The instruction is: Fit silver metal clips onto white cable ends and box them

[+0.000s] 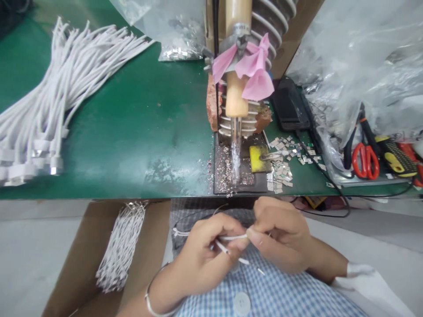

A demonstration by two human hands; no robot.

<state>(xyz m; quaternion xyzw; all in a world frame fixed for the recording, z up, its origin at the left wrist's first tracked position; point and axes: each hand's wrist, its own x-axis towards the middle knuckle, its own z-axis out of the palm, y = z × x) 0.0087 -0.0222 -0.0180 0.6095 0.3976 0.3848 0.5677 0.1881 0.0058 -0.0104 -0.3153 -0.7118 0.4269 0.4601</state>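
Observation:
Over my lap, in front of the table's edge, my left hand [214, 251] is closed around a thin white cable [233, 237], whose loop shows left of the hand. Another short white cable end [243, 261] pokes out under its fingers. My right hand [279, 233] pinches the cable's end between thumb and forefinger, right up against the left fingertips. The very tip is hidden by the fingers. A small white scrap [261, 271] lies on the checked cloth below.
A soldering iron [236, 101] stands tip-down in front of me, beside a yellow sponge [259, 159] and small metal connector pieces [282, 176]. White cables [76, 75] lie left; more [122, 246] sit in a cardboard box [72, 246]. Red-handled scissors [365, 160] lie right.

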